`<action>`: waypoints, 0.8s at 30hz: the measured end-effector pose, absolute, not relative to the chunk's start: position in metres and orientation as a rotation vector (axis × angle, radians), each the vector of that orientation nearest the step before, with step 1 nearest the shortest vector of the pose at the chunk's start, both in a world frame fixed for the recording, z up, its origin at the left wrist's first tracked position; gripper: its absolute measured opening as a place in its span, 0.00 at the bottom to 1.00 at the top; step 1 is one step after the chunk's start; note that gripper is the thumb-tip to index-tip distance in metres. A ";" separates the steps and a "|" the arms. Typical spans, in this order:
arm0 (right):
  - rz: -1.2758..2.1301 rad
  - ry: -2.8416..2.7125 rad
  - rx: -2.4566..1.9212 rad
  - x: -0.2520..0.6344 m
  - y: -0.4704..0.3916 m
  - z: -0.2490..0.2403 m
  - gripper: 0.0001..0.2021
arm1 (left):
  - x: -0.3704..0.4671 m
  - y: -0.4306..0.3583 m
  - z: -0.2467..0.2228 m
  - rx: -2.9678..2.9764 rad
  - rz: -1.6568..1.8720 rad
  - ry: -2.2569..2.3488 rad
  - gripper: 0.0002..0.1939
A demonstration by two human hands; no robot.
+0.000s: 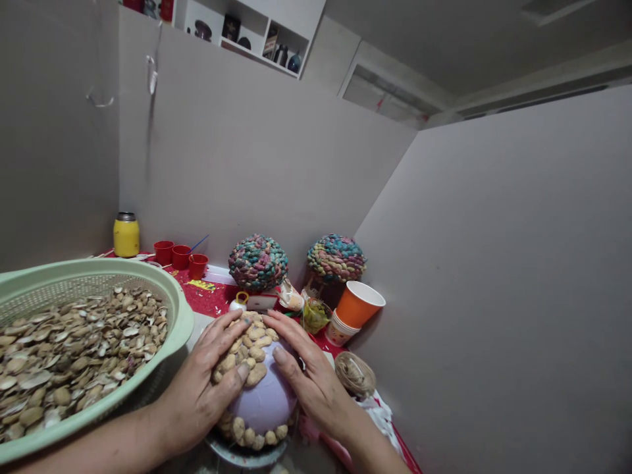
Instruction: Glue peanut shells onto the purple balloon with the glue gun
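A lilac dome [265, 398], partly covered with peanut-like shells [256, 353] on its top and left and along its lower rim, rests on a round metal base [251, 455]. My left hand [210, 378] lies over the shells on the dome's left side, fingers spread and thumb pointing inward. On the right side, my right hand [309, 375] touches the dome with its fingers apart, the fingertips near the top shells. Neither hand grips anything; both press flat against the surface.
A green basket [185, 319] of shells stands at the left. Behind are a yellow jar [126, 237], red cups [181, 257], two colourful domes [258, 262], paper cups [359, 304] and twine [354, 374]. Grey panels enclose the back and right.
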State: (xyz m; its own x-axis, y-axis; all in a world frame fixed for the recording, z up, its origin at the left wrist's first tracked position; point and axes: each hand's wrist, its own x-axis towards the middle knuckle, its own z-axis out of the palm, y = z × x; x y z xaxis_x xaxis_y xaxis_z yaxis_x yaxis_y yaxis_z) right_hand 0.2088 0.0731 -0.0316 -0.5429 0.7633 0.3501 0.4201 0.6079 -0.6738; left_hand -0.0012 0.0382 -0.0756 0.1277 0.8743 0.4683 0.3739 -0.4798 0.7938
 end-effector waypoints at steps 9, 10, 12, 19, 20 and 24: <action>0.647 -2.182 -1.001 0.209 0.065 -0.028 0.23 | 0.003 0.037 -0.076 1.841 1.407 1.178 0.24; 0.617 -2.184 -1.004 0.208 0.063 -0.027 0.24 | 0.003 0.036 -0.076 1.831 1.405 1.174 0.24; 0.561 -2.202 -1.006 0.207 0.059 -0.025 0.25 | 0.003 0.036 -0.075 1.813 1.401 1.166 0.24; 0.438 -2.286 -1.017 0.203 0.055 -0.030 0.26 | 0.002 0.036 -0.073 1.752 1.390 1.134 0.22; 0.433 -2.289 -1.012 0.203 0.056 -0.032 0.26 | 0.002 0.036 -0.073 1.755 1.390 1.134 0.22; 0.429 -2.289 -1.015 0.203 0.059 -0.033 0.26 | 0.001 0.037 -0.074 1.796 1.374 1.143 0.22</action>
